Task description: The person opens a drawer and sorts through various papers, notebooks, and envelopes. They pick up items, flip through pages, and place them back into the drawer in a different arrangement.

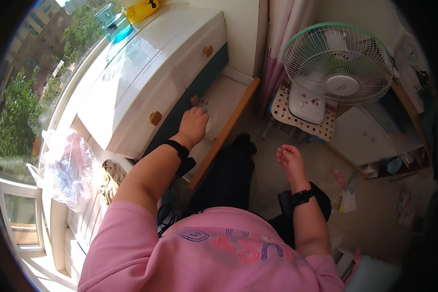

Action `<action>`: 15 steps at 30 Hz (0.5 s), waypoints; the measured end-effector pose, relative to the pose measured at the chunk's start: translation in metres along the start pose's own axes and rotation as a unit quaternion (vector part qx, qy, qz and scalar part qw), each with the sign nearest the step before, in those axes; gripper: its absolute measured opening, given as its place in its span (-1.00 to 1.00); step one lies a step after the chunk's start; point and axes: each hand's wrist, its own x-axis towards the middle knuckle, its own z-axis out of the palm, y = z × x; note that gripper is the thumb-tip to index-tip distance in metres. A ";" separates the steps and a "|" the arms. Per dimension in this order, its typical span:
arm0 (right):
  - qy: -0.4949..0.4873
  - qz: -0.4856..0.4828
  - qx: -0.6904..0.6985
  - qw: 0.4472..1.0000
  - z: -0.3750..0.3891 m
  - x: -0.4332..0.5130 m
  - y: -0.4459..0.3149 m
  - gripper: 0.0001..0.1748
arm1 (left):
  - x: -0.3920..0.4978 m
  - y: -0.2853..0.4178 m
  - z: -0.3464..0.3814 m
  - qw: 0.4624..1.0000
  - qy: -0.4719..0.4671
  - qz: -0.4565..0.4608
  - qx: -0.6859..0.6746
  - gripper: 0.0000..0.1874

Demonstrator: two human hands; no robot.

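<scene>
My left hand (194, 126) is at the front of a white chest of drawers (138, 84), with its back towards me and its fingers bent. Just beyond the fingertips is a wooden knob (194, 100) on a dark teal drawer front (210, 75); whether they touch it is hidden. Below and to the right of that hand, a drawer with a white inside (224, 100) and an orange-brown edge (226, 133) stands pulled out. My right hand (292, 162) hangs in the air over the floor, fingers loosely curled and nothing seen in it.
A white electric fan (341, 84) with a green rim stands on a dotted cloth (326, 126) at the right. On the chest top is a blue clear plastic container (115, 27). By the window lies a clear plastic bag (69, 168). Small items litter the floor (314, 160).
</scene>
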 end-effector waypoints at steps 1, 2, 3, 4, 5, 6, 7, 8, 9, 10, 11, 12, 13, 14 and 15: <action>-0.009 -0.001 0.002 1.000 0.002 0.001 0.001 -0.80 | -0.010 0.002 0.023 0.983 -0.118 -0.113 -0.079 -0.70; -0.014 0.001 0.000 1.000 0.004 0.002 0.001 -0.80 | -0.021 0.004 0.049 0.954 -0.160 -0.214 -0.132 -0.73; -0.020 0.000 -0.004 1.000 0.005 0.003 0.001 -0.80 | -0.028 -0.006 0.072 0.901 -0.232 -0.269 -0.250 -0.72; -0.018 0.002 -0.004 1.000 0.005 0.004 0.002 -0.80 | -0.035 -0.015 0.093 0.832 -0.269 -0.329 -0.356 -0.71; -0.018 0.002 -0.005 1.000 0.005 0.005 0.002 -0.80 | -0.040 -0.023 0.109 0.755 -0.297 -0.393 -0.433 -0.70; -0.021 0.000 -0.007 1.000 0.005 0.006 0.004 -0.80 | -0.045 -0.025 0.121 0.704 -0.285 -0.425 -0.492 -0.67; -0.015 0.004 -0.004 1.000 0.005 0.006 0.005 -0.80 | -0.047 -0.025 0.128 0.649 -0.269 -0.458 -0.544 -0.64; -0.013 0.003 0.001 1.000 0.004 0.006 0.007 -0.80 | -0.045 -0.022 0.130 0.590 -0.252 -0.486 -0.593 -0.59; -0.003 0.005 0.004 1.000 0.004 0.007 0.008 -0.80 | -0.042 -0.016 0.128 0.528 -0.232 -0.510 -0.638 -0.55; -0.010 0.004 0.007 1.000 0.003 0.007 0.010 -0.80 | -0.036 -0.009 0.125 0.463 -0.211 -0.530 -0.678 -0.50; -0.010 0.006 0.007 1.000 0.002 0.008 0.011 -0.80 | -0.030 0.000 0.121 0.385 -0.182 -0.538 -0.728 -0.44; -0.011 0.007 0.008 1.000 0.001 0.008 0.012 -0.80 | -0.028 0.014 0.119 0.437 -0.119 -0.526 -0.720 -0.45; -0.015 0.007 0.008 1.000 0.001 0.009 0.012 -0.80 | -0.023 0.018 0.116 0.408 -0.088 -0.540 -0.731 -0.49; -0.018 0.010 0.008 1.000 0.000 0.009 0.012 -0.80 | -0.020 0.023 0.114 0.374 -0.051 -0.542 -0.751 -0.52; -0.013 0.018 0.004 1.000 -0.001 0.008 0.012 -0.80 | -0.018 0.024 0.114 0.336 -0.014 -0.544 -0.769 -0.55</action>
